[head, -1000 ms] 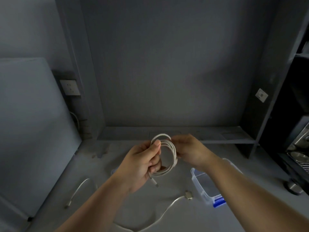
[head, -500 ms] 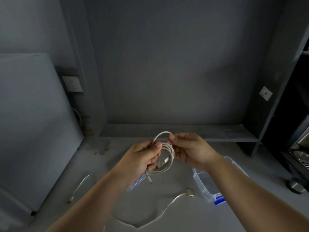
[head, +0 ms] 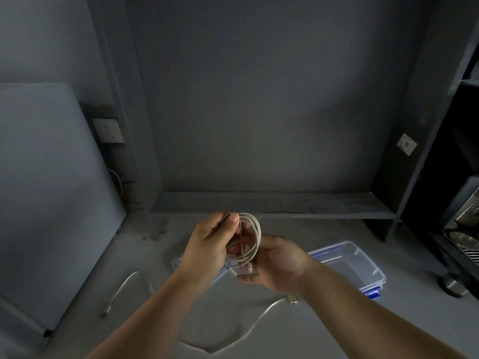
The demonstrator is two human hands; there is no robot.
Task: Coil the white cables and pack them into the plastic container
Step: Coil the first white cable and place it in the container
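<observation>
Since half a second ago our right hand (head: 278,265) has dropped from the top of the coiled white cable (head: 246,242) to under it, palm up, fingers curled around the lower loops and the plug ends. Our left hand (head: 211,244) pinches the top of the coil, thumb pressed on the strands. We hold the coil upright above the grey desk (head: 324,320), just left of the clear plastic container (head: 363,265), which sits open with blue clips. Two loose white cables lie on the desk: one (head: 254,325) snaking below our hands, one (head: 121,288) off to the left. What looks like the container's lid (head: 178,263) sits under the left wrist.
</observation>
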